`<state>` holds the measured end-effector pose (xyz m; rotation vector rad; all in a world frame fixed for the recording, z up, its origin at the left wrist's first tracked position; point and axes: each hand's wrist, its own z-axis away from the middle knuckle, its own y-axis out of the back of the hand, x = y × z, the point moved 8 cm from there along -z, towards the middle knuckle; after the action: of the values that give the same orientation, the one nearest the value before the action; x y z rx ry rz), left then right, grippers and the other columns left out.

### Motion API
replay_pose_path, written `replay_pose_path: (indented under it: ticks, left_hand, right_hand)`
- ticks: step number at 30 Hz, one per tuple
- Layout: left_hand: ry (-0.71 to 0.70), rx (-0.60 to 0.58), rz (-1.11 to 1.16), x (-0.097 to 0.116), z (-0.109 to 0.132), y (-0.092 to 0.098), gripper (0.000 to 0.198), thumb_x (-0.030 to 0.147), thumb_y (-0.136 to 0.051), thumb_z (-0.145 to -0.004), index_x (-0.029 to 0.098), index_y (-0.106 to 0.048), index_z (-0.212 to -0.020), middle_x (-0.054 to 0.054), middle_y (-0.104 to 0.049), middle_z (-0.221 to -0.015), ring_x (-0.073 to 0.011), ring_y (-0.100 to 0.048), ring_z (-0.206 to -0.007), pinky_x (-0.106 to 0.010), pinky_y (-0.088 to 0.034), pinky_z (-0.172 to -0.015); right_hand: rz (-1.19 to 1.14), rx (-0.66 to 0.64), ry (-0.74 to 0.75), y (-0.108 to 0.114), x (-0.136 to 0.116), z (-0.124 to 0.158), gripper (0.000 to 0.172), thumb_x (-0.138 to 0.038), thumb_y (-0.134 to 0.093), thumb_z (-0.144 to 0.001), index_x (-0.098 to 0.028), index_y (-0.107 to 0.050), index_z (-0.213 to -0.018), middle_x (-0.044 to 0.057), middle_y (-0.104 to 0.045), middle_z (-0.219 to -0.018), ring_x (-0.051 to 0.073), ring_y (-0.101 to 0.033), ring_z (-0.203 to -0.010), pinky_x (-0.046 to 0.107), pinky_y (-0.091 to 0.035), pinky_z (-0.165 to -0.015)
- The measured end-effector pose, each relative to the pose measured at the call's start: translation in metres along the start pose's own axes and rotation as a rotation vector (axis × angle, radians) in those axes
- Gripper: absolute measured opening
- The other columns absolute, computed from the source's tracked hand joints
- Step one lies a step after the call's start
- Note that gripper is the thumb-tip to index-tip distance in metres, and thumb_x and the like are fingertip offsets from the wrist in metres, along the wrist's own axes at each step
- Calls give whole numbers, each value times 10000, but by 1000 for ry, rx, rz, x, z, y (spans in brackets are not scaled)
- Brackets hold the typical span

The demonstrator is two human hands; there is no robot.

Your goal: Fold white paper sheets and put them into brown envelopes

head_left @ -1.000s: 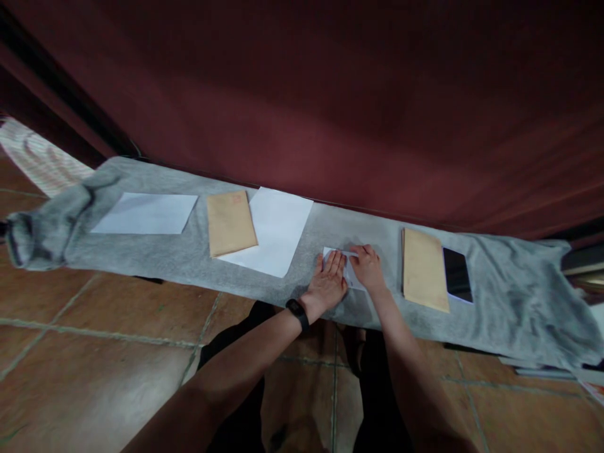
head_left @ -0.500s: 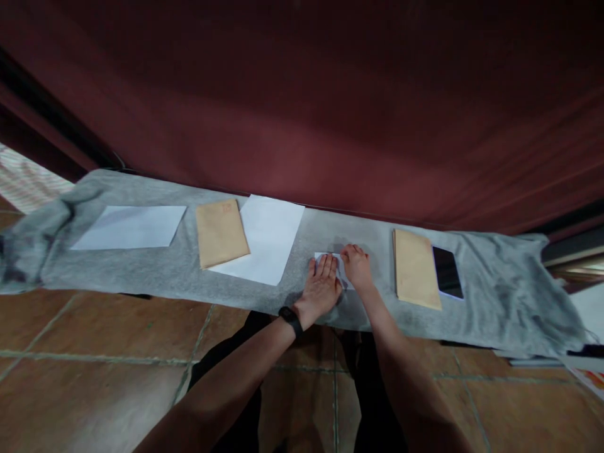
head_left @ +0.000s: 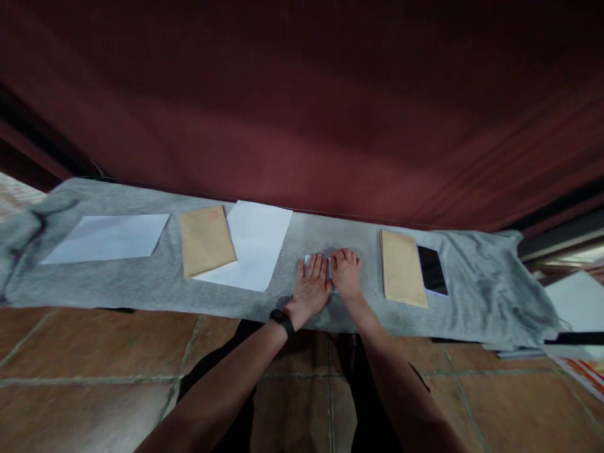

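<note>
A small folded sheet of white paper [head_left: 308, 259] lies on the grey cloth, mostly covered by my hands. My left hand [head_left: 311, 284] rests flat on it, fingers stretched out, a black band on the wrist. At the paper's right edge, my right hand [head_left: 346, 272] has its fingers curled and closed against the fold. Its fingertips are partly hidden, and the two hands nearly touch.
The grey cloth [head_left: 363, 245] covers a long narrow surface against a dark red backdrop [head_left: 302, 138]. Leftward lie a brown envelope [head_left: 207, 239], a larger white sheet [head_left: 257, 245] partly under it, and another white sheet [head_left: 111, 236]. Rightward are brown envelopes [head_left: 403, 267] and a phone [head_left: 432, 270].
The right part of the paper that showed between and under my hands is now folded inward, leaving less paper visible. My right hand has come closer to my left. The view has shifted slightly.
</note>
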<state>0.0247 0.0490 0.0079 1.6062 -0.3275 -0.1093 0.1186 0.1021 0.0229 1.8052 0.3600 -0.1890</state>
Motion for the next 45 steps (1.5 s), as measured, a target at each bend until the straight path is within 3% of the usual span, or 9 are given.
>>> replay_pose_path:
  ticks: [7, 15, 20, 33, 39, 45]
  left_hand:
    - [-46, -21, -57, 0, 0, -6, 608, 199, -331, -979, 68, -319, -1572, -175, -294, -1649, -283, -192, -1557, -537, -110, -1270]
    - [-17, 54, -8, -8, 1, 0, 588, 252, -264, -1008, 42, -341, -1551, -162, -326, -1638, -262, -227, -1547, -476, -154, -1272]
    - [38, 48, 5, -19, 2, 0, 602, 313, -260, -1024, 27, -344, -1546, -163, -313, -1642, -263, -227, -1547, -457, -164, -1271]
    - [99, 8, -45, -43, 7, 1, 723, 521, -249, -1036, 49, -275, -1583, -174, -272, -1653, -266, -187, -1559, -459, -132, -1274]
    - [107, -10, -54, -44, 7, 3, 726, 523, -246, -1037, 46, -266, -1584, -178, -262, -1655, -283, -196, -1556, -485, -130, -1270]
    - [79, 101, -48, -31, 9, 13, 652, 416, -274, -1042, 30, -304, -1566, -189, -310, -1635, -277, -216, -1550, -481, -138, -1276]
  right_hand:
    - [-188, -70, 179, -11, -25, 26, 477, -278, -268, -1068, -107, -590, -1375, 135, -593, -1447, 210, -497, -1362, 390, -335, -1168]
    - [42, -143, 179, -12, -6, 47, 560, -377, -229, -1085, -113, -390, -1552, 149, -384, -1608, 252, -320, -1513, 476, -238, -1228]
    - [120, -103, 151, -8, 6, 56, 592, -417, -312, -1073, -98, -344, -1571, 162, -338, -1627, 293, -309, -1515, 489, -232, -1222]
    - [194, 5, 135, 1, 32, 62, 653, -477, -317, -1069, -36, -363, -1548, 205, -406, -1583, 324, -403, -1455, 499, -283, -1195]
    - [216, 9, 111, 3, 36, 62, 646, -465, -324, -1069, -25, -374, -1539, 214, -416, -1573, 328, -399, -1458, 508, -298, -1190]
    - [171, -23, 66, 5, 36, 60, 614, -421, -339, -1064, -34, -383, -1538, 218, -391, -1585, 334, -366, -1480, 539, -263, -1205]
